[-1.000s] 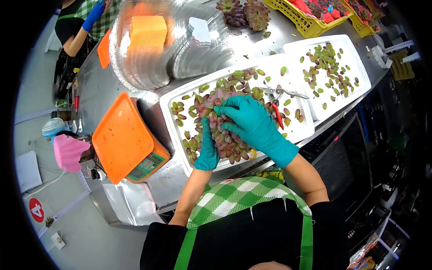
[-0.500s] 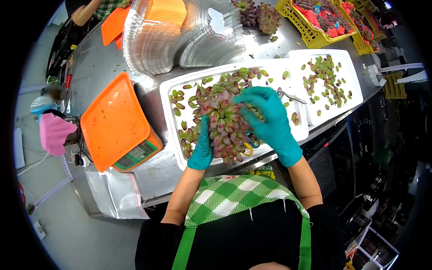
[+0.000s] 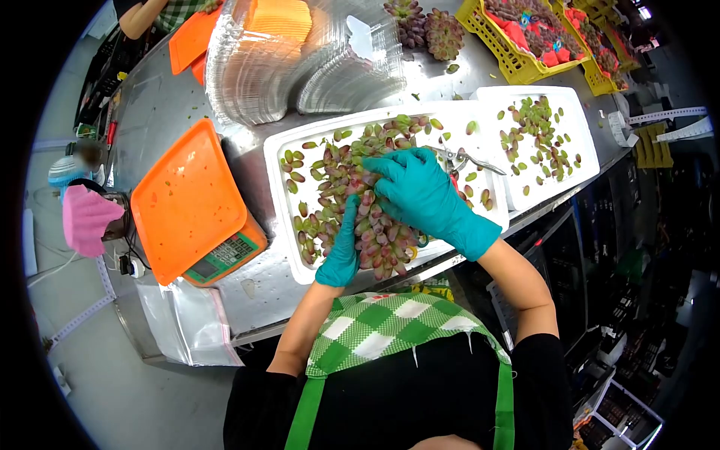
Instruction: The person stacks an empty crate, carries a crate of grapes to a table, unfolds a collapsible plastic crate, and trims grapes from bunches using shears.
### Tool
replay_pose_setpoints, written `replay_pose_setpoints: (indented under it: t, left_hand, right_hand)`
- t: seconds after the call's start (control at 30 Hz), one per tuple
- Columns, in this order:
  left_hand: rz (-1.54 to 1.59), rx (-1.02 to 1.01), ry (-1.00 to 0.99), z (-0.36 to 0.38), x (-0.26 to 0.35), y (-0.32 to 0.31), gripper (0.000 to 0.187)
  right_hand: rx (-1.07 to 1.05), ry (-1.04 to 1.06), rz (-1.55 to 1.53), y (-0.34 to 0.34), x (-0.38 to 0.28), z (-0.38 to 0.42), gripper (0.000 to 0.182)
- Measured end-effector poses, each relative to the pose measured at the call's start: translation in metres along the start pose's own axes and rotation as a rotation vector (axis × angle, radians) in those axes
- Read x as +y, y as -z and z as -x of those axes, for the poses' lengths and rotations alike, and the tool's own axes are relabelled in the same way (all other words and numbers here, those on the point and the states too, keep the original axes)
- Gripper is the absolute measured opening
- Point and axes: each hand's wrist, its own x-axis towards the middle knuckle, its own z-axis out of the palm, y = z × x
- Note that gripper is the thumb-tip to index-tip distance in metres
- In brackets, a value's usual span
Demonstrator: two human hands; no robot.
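A large cluster of succulent rosettes [image 3: 382,244], green with reddish-purple leaf tips, stands over a white foam tray [image 3: 279,217]. My left hand [image 3: 341,251], in a teal glove, grips the cluster from its left side, thumb up along the leaves. My right hand [image 3: 420,193], also gloved, reaches over the top with bent fingers drawn together among the leaves; what is between the fingertips is hidden. Loose leaves [image 3: 295,166] lie around the plant in the tray. Metal snips [image 3: 480,162] with a red handle rest beyond my right hand.
A second white tray [image 3: 581,161] with loose leaves adjoins on the right. On the left sits an orange scale [image 3: 191,202], a plastic bag [image 3: 184,322] before it. Stacked clear containers [image 3: 251,90], two rosettes [image 3: 444,34] and yellow crates [image 3: 517,71] stand behind. Another person's arm [image 3: 142,19] shows top left.
My right hand has moved left and down onto the cluster, covering the scissors' handles there and uncovering the red handle of the snips. My left hand keeps its grip.
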Motion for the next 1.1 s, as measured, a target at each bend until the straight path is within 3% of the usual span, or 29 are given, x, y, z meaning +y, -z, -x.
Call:
replay_pose_setpoints:
  t: [0.13, 0.33, 0.47, 0.57, 0.67, 0.77, 0.87, 1.0, 1.03, 1.1]
  left_hand:
    - [0.025, -0.082, 0.054, 0.002, 0.009, -0.001, 0.058]
    - [0.094, -0.132, 0.044, -0.002, 0.015, -0.003, 0.058]
    - [0.059, -0.114, 0.012, 0.003, 0.014, -0.003, 0.056]
    - [-0.001, -0.088, 0.042, 0.002, 0.009, 0.001, 0.058]
    - [-0.054, -0.048, 0.073, 0.006, 0.010, -0.002, 0.059]
    - [-0.038, -0.050, 0.051, 0.008, 0.011, -0.003, 0.060]
    - [-0.002, -0.076, 0.042, 0.002, 0.008, 0.004, 0.062]
    - [0.079, -0.111, -0.033, 0.006, 0.015, 0.000, 0.066]
    - [0.130, -0.133, -0.053, 0.005, 0.016, 0.001, 0.067]
    - [0.133, -0.096, -0.104, 0.002, 0.016, 0.012, 0.068]
  right_hand:
    - [0.014, -0.025, -0.111, 0.010, -0.001, 0.004, 0.017]
    - [0.287, -0.430, -0.469, 0.029, 0.008, 0.005, 0.020]
    - [0.182, -0.370, -0.400, 0.041, 0.010, -0.005, 0.035]
    - [0.058, -0.188, -0.369, 0.033, -0.006, -0.013, 0.040]
    - [-0.026, -0.147, -0.282, 0.011, 0.000, -0.009, 0.035]
    - [0.050, -0.456, -0.609, 0.016, -0.003, -0.012, 0.027]
    - [0.507, -0.547, -0.796, 0.005, 0.008, -0.008, 0.026]
    - [0.294, -0.660, -0.348, -0.011, 0.021, 0.028, 0.045]
    - [0.031, -0.745, -0.237, -0.016, 0.020, 0.041, 0.053]
    - [0.077, -0.645, -0.266, -0.044, 0.006, 0.071, 0.051]
